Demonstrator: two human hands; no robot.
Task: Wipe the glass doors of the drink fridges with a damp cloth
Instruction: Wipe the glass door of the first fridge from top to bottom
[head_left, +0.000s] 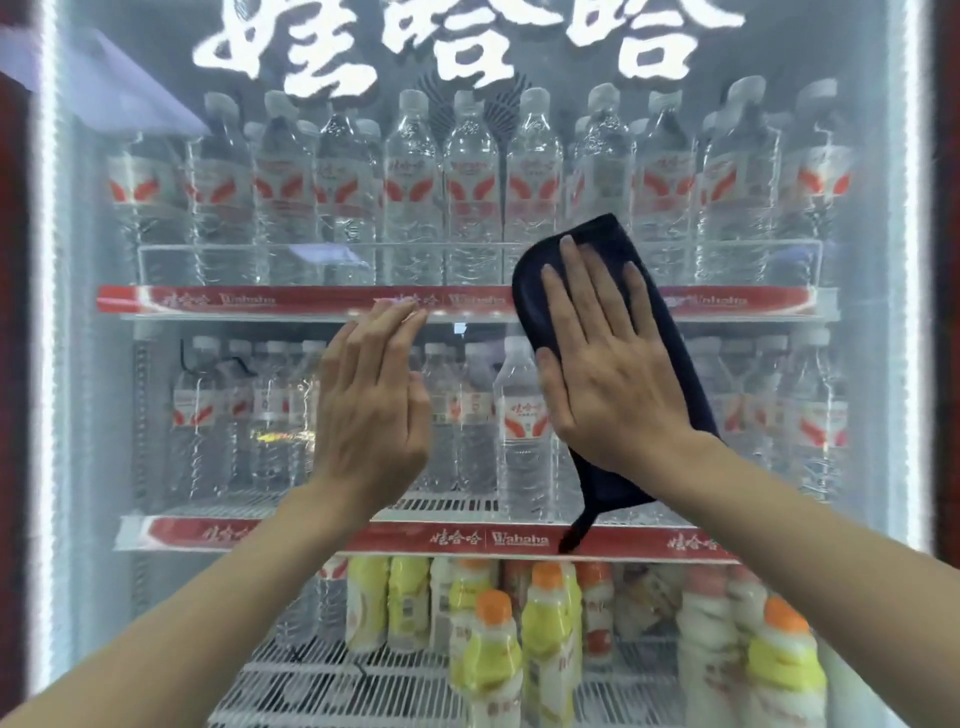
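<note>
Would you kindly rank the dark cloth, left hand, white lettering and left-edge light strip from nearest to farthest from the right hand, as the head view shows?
1. dark cloth: pressed flat under the right hand.
2. left hand: just to its left.
3. white lettering: above, across the top.
4. light strip: far left edge.

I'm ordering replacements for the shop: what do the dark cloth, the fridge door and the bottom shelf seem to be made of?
Dark cloth: soft matt fabric, maybe microfibre; hemmed edge, hanging loop.
Fridge door: clear glossy glass; faint reflections over the bottles.
Bottom shelf: white-coated wire, probably metal; an open grid of thin bars.
</note>
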